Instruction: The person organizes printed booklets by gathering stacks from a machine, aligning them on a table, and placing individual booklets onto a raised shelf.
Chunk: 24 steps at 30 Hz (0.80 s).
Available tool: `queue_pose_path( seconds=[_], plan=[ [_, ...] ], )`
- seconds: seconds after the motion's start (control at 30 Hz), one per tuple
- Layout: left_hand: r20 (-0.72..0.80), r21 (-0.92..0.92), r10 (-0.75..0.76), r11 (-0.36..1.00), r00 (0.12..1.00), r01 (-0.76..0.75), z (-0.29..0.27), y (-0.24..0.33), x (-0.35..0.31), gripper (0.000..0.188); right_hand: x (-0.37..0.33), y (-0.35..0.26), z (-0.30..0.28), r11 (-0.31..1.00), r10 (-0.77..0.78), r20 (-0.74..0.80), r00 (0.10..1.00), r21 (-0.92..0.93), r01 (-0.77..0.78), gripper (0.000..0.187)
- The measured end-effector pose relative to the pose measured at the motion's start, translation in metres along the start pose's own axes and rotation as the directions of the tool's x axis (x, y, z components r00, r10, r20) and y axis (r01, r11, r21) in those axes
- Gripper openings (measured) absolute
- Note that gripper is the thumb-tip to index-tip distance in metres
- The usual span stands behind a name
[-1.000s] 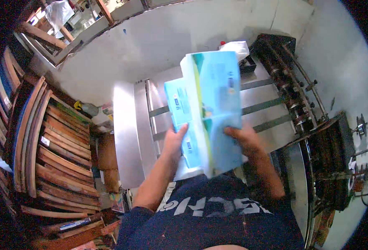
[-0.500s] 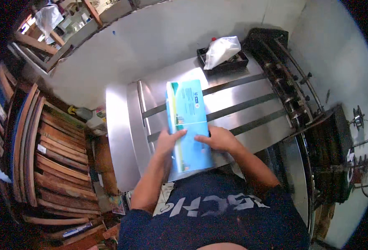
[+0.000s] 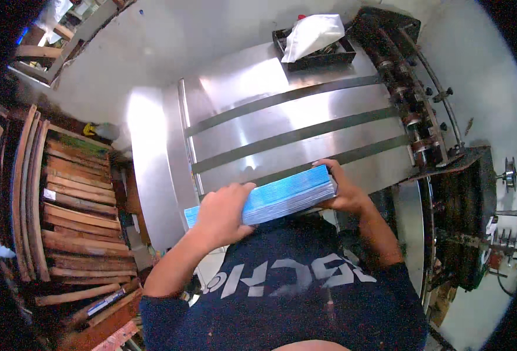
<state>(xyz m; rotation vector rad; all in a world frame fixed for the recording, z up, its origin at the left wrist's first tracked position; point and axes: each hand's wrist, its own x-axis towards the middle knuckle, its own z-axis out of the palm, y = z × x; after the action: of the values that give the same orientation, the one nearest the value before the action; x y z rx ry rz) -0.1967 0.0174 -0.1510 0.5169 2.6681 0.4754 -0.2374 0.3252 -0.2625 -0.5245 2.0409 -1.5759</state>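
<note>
Centrally — one stack of blue-and-white sheets (image 3: 287, 194), layered edge facing up, held at the near side of the metal surface (image 3: 252, 127), before a dark shirt (image 3: 293, 292). Left hand (image 3: 226, 210): fingers clasped across the stack's left part. Right hand (image 3: 347, 190): fingers gripping its right end. Across the surface — three dark straps (image 3: 305, 132). Far side: one black tray (image 3: 324, 62), a white bag (image 3: 314, 36) lying on it.
</note>
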Motion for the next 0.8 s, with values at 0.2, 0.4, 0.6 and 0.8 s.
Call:
queue_pose_path(
  seconds=[0.2, 0.4, 0.6, 0.8],
  plan=[
    [-0.122, -0.355, -0.161, 0.928, 0.979, 0.108, 0.012, -0.073, -0.070, 0.078, -0.013, 0.005, 0.015, 0.983, -0.027, -0.128, 0.991, 0.179, 0.050, 0.097],
    [-0.287, -0.930, -0.457, 0.343, 0.842, -0.130, 0.120, -0.091, -0.095, 0.115, -0.018, 0.028, 0.026, 0.980, -0.195, -0.190, 0.962, -0.007, 0.197, 0.110],
    [-0.357, -0.838, -0.511, 0.546, 0.782, -0.026, 0.135, -0.074, -0.091, 0.105, -0.023, 0.037, 0.024, 0.980, 0.060, -0.121, 0.991, 0.194, -0.036, 0.085],
    [-0.418, -0.835, -0.632, 0.551, 0.652, -0.001, 0.136, -0.092, -0.076, 0.071, -0.013, 0.029, 0.018, 0.996, -0.066, -0.288, 0.955, -0.084, 0.043, 0.062]
  ],
)
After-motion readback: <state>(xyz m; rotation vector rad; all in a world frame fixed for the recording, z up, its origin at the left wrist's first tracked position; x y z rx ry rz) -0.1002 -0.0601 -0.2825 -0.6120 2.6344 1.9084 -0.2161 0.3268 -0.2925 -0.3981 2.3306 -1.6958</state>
